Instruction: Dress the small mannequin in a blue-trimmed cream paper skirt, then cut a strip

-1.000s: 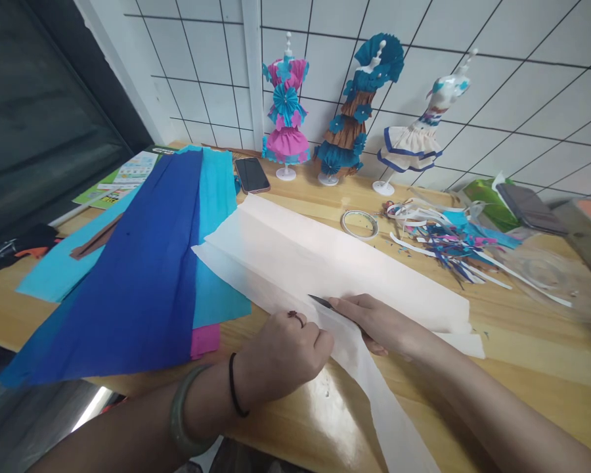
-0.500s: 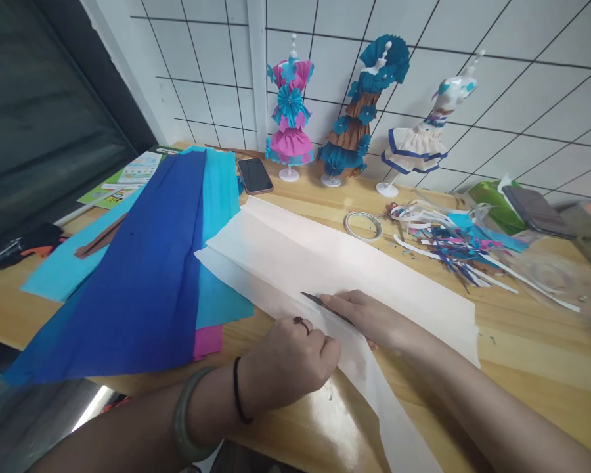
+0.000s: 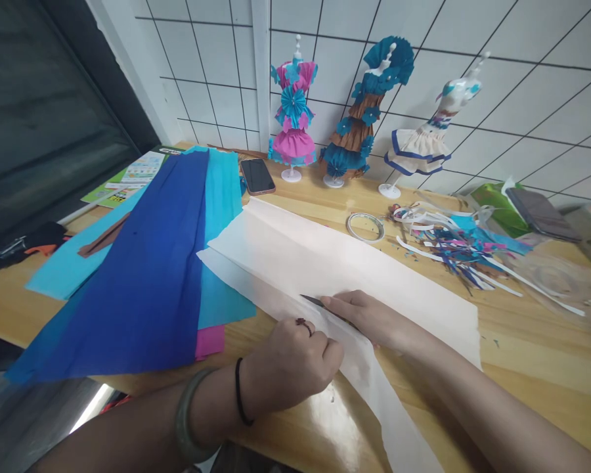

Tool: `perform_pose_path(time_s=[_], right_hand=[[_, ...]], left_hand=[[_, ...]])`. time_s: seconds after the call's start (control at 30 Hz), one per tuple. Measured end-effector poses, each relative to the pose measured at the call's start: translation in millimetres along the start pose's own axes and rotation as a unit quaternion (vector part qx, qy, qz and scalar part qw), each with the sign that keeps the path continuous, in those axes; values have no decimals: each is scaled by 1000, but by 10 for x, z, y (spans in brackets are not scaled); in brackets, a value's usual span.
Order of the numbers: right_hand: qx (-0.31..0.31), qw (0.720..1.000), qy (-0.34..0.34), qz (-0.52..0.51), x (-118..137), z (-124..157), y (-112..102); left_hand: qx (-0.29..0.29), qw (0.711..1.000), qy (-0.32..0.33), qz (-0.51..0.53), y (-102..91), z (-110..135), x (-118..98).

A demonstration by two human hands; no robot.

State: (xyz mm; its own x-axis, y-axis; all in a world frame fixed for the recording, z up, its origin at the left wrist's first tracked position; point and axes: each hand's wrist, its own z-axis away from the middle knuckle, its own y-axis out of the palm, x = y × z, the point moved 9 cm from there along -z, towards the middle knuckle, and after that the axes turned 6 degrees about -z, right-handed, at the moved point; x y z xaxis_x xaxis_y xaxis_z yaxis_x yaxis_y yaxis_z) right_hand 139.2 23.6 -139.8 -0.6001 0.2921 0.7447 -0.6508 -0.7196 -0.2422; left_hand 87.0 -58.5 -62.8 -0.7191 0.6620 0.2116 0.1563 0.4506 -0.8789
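Observation:
A long sheet of white crepe paper lies across the table, with a narrower strip parting from its near side and hanging over the front edge. My right hand is closed on a cutting tool with a dark pointed blade. Its handle is hidden, so I cannot tell knife from scissors. The blade lies along the line between sheet and strip, its tip pointing left. Just nearer to me, my left hand is closed in a fist on the strip's edge. It wears a dark ring.
Blue crepe paper sheets are piled at left, beside a phone. Behind stand three small dress forms in paper dresses. A tape roll and a heap of paper scraps lie at right, near another phone.
The view has shifted slightly. The blade shows a little less beyond my right fingers, and that hand sits marginally farther along the paper. My left hand keeps its grip.

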Motion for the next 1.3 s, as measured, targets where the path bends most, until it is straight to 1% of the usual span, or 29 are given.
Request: perform_pose_path(time_s=[0.13, 0.37, 0.5, 0.77, 0.9, 1.0, 1.13, 1.2, 1.23, 1.27, 1.3], right_hand=[[7, 1000, -8, -11, -16, -15, 1], [17, 999, -29, -15, 39, -2, 14], [15, 1000, -27, -3, 65, 6, 8], [12, 999, -25, -15, 59, -7, 1], [-1, 1000, -13, 1, 36, 26, -44], [-1, 1000, 0, 8, 5, 101, -74], [-9, 999, 25, 18, -62, 314, -180], [-1, 999, 23, 35, -103, 443, -269], [1, 999, 14, 43, -127, 500, -340], [-10, 999, 1, 54, -159, 546, -452], [-37, 997, -13, 66, -203, 580, -610]], left_hand=[[-4, 1000, -2, 0, -5, 10, 1], [12, 1000, 5, 3, 25, 15, -12], [7, 1000, 4, 2, 18, 12, -6], [-3, 1000, -2, 11, 22, 15, 4], [13, 1000, -1, 22, 54, 16, 11], [26, 1000, -1, 17, 85, 19, 16], [51, 998, 0, 23, 150, 34, 21], [68, 997, 1, 30, 195, 45, 21], [76, 997, 1, 34, 217, 50, 22], [81, 996, -1, 38, 235, 53, 25], [84, 996, -4, 42, 247, 54, 32]])
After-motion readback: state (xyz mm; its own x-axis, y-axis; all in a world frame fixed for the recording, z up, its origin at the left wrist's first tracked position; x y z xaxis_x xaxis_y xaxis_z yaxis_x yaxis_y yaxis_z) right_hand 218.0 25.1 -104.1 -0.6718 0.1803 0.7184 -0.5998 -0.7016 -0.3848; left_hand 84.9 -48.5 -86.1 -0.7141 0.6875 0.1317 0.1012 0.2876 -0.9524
